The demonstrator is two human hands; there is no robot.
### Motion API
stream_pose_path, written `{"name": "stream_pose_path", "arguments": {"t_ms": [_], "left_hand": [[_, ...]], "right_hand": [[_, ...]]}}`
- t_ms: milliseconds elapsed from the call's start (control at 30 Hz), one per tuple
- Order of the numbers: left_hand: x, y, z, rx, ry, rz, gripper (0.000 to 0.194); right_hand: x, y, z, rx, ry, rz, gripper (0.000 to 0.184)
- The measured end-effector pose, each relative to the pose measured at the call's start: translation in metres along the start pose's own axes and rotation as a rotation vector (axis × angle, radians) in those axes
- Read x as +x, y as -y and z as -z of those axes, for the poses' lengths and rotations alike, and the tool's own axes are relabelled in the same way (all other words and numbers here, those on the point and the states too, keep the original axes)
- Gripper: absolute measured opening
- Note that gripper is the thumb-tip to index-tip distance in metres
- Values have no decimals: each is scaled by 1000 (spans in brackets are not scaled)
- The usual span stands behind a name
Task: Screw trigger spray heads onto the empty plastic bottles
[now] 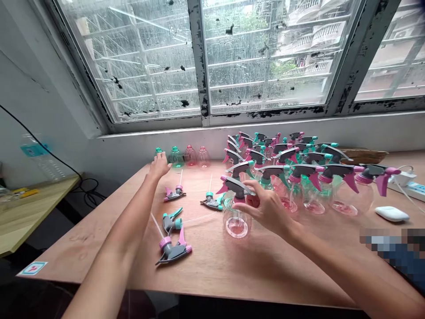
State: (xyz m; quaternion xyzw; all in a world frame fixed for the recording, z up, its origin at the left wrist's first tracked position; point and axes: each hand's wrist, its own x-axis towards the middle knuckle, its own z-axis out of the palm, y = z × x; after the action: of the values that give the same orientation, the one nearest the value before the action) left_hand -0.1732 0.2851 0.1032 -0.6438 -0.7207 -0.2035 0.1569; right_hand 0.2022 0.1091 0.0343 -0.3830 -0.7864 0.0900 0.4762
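At the far left of the table, my left hand (160,165) closes around a green bottle (158,149) that has no spray head; the hand hides most of it. My right hand (265,204) grips the neck of a clear pink spray bottle (237,227), which stands upright at the front of the group with a pink-and-grey trigger head (234,186) on top. Between my arms lie several loose trigger heads with thin tubes, among them a pink-and-grey one (173,250) in front and a teal-and-grey one (212,201) near the pink bottle.
An open green bottle (176,157) and two open pink bottles (190,156) stand by the wall. Many assembled spray bottles (312,195) crowd the right side. Further right are a white mouse-like object (392,214), a power strip (411,189) and a wooden tray (361,156).
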Motion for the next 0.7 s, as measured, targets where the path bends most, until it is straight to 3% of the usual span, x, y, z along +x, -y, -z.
{"name": "stream_pose_path", "arguments": {"t_ms": [100,267,467,567,667,700], "left_hand": [[24,-13,-13,34,-16,-57,35],[60,-34,-25,61,-10,-98,34],[71,-40,-43,88,-49,-7,34],[70,-35,-47,90,-79,40,35],[66,-25,-43,76,-79,63,35],[65,-22,-40,67,-74,64,35]], "right_hand": [[-6,1,6,-68,-59,26,74],[-16,5,20,-122,-191,123,67],[-28,17,32,-51,-245,208,58],[-34,31,29,-78,-277,355,51],[-39,52,14,-68,-280,611,30],[-39,60,6,-83,-219,656,24]]}}
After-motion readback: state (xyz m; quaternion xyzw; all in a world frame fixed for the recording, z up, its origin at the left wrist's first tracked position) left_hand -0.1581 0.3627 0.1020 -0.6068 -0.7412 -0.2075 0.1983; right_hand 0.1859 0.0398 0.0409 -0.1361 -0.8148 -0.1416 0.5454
